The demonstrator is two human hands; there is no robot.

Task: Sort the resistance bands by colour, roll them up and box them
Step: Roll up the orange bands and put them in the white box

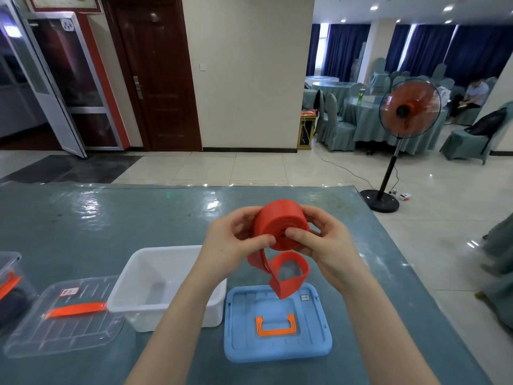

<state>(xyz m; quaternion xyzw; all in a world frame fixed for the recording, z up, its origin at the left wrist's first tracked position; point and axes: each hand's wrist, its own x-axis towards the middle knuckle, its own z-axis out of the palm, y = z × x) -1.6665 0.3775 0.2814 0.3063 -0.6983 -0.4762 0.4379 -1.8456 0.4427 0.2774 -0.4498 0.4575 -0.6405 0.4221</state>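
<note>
A red resistance band [280, 222] is held above the table, most of it wound into a thick roll. Its loose tail [288, 276] hangs down in a loop over the blue lid. My left hand [236, 234] grips the roll's left side, thumb against the spiral end. My right hand [319, 240] grips the right side, thumb pressed on the roll's centre. An open white box [133, 304] stands on the table below my left forearm, and nothing shows inside it.
A blue lid [277, 348] with an orange handle lies right of the white box. A clear lid [63, 326] with an orange handle lies to the left, beside a clear box [9, 262] at the left edge. A standing fan [408, 109] is beyond the table's right corner.
</note>
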